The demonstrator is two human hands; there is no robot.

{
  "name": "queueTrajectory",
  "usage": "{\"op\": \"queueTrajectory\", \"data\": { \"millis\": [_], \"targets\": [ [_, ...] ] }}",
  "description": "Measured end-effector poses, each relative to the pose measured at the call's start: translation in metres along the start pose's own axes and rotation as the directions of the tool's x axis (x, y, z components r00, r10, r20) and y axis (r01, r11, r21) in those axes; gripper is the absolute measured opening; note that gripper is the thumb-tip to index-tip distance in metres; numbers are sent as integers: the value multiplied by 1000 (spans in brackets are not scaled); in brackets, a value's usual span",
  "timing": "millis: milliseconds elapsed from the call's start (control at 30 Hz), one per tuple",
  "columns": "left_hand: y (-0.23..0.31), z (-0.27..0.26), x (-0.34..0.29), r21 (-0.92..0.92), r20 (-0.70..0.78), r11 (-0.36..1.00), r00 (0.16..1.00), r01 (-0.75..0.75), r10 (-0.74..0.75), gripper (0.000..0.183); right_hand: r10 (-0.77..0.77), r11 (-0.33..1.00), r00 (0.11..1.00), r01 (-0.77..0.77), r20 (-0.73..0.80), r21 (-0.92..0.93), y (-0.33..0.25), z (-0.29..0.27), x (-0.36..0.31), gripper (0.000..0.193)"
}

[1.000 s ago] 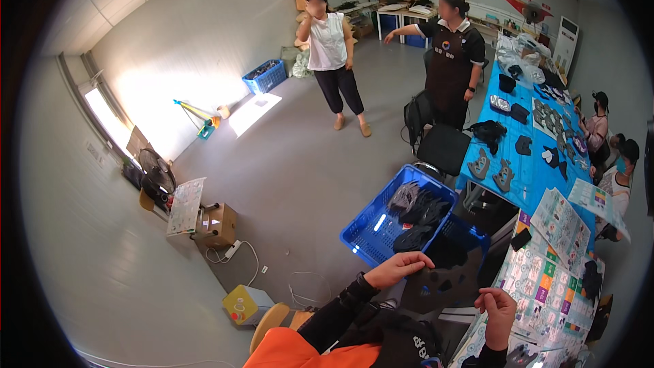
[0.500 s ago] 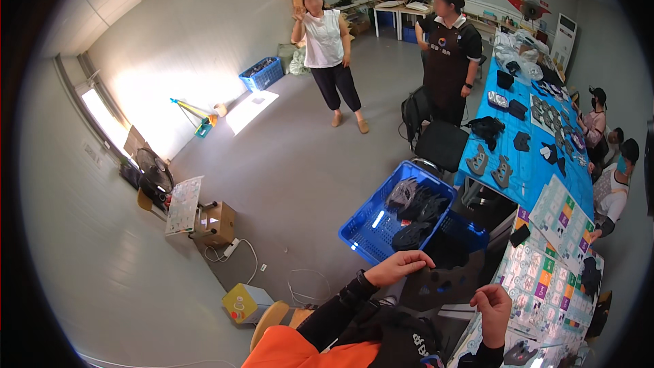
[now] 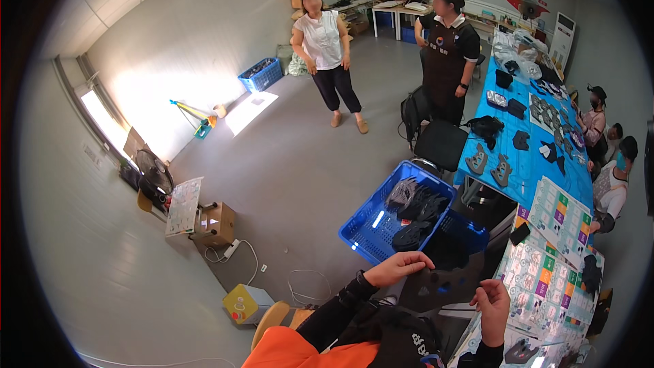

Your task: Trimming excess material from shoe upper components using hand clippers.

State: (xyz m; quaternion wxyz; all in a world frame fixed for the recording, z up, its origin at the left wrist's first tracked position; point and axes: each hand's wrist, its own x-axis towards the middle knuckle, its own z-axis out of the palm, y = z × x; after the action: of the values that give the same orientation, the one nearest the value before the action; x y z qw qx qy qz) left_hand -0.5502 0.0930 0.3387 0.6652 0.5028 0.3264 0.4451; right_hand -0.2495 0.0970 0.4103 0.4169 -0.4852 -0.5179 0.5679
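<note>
A flat dark grey piece with cut-out holes (image 3: 441, 289) hangs low in front of me, above my lap. My left hand (image 3: 398, 268) has its thumb and fingers closed on the piece's upper left edge. At the opposite edge, my right hand (image 3: 493, 308) is curled with fingertips pinched together. Whether those fingertips grip the piece's edge or something tiny beside it is too small to tell. Just beyond my left hand stands a blue plastic crate (image 3: 364, 235) with a stack of dark pieces (image 3: 417, 212) inside.
Printed sheets (image 3: 524, 286) cover the near table on my right; a blue-covered table (image 3: 507, 143) with similar grey pieces continues beyond. A black chair (image 3: 441, 146) stands behind the crate. Two people stand ahead; others sit along the right. A yellow box (image 3: 246, 303) and cables lie at left.
My right hand has shifted slightly upward; my left hand stays put on the grey piece. The standing person in the white top has lowered a raised hand.
</note>
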Motion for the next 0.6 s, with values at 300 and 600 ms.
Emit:
{"op": "queueTrajectory", "data": {
  "millis": [300,600],
  "targets": [
    [1,3,-1,84,-9,996,1000,15,-15,25,45,997,998,-43,41,-65,5,-6,-6,10],
    [-11,-2,-1,177,-54,982,997,61,-52,27,44,985,998,-36,42,-168,22,-13,-1,19]
  ]
}}
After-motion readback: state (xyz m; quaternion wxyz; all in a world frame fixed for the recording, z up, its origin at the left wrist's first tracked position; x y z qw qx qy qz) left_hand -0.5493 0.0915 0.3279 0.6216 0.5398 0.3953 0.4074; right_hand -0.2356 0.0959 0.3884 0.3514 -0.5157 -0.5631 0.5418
